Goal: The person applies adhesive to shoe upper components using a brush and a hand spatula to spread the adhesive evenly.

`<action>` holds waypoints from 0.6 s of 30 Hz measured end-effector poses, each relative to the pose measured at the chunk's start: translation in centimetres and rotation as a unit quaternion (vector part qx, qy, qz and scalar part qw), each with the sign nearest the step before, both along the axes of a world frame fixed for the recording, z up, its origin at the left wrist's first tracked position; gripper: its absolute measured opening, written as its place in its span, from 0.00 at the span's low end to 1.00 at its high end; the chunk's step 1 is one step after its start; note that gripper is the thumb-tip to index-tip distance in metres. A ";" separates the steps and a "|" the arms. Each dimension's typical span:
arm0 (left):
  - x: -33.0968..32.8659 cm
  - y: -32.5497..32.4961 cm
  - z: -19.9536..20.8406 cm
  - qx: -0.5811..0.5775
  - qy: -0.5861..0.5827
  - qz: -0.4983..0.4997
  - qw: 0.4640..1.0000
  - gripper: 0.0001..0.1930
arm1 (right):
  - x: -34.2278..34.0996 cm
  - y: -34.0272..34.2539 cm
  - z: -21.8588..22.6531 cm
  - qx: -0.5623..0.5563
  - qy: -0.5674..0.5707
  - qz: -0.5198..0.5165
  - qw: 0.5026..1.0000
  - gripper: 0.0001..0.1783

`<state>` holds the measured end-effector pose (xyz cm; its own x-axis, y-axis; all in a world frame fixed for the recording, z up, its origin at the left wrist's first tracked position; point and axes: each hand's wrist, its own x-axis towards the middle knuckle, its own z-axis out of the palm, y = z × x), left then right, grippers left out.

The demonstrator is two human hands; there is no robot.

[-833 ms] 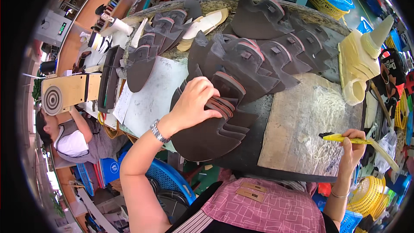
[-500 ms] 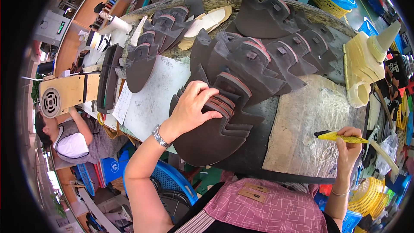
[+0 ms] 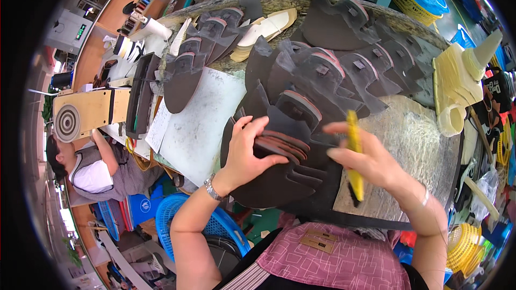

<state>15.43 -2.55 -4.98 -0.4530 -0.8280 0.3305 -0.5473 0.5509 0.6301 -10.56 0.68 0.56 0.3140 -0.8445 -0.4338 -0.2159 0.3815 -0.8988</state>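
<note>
My left hand rests on a stack of dark brown shoe-upper pieces at the table's near edge. Its thumb and curled fingers close round the end of the stack's reddish-edged tabs. In my right hand is a yellow-handled brush, held upright between thumb and fingers, its black bristle end pointing toward me. That hand hovers just right of the stack and is slightly blurred. Beyond both hands, more dark pieces with pale-red edged tabs lie in overlapping rows.
On the right lies a worn board smeared with whitish residue. Behind it stands a glue-crusted cream container. A white sheet lies left of the stack. A blue basket stands below the table edge. Another person sits at far left.
My right hand has swung left from the worn board to beside the stack, turning the brush from level to upright. The left hand still touches the stack, its thumb reaching further across.
</note>
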 end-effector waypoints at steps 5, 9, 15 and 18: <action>0.2 0.1 0.8 -0.087 -0.074 -0.096 0.989 0.26 | 1.5 -2.6 -2.8 -0.059 0.116 0.078 0.988 0.29; -0.2 0.3 1.4 -0.135 -0.060 -0.040 0.988 0.24 | -0.3 -2.5 -1.8 -0.049 0.125 0.041 0.990 0.30; -1.5 -4.9 3.9 0.272 -0.064 -0.161 0.947 0.20 | -0.4 -3.6 -3.8 0.041 -0.028 -0.054 0.997 0.30; -2.5 -6.6 1.5 0.146 -0.038 -0.173 0.973 0.18 | 0.6 -3.9 -4.0 0.040 -0.062 -0.026 0.997 0.30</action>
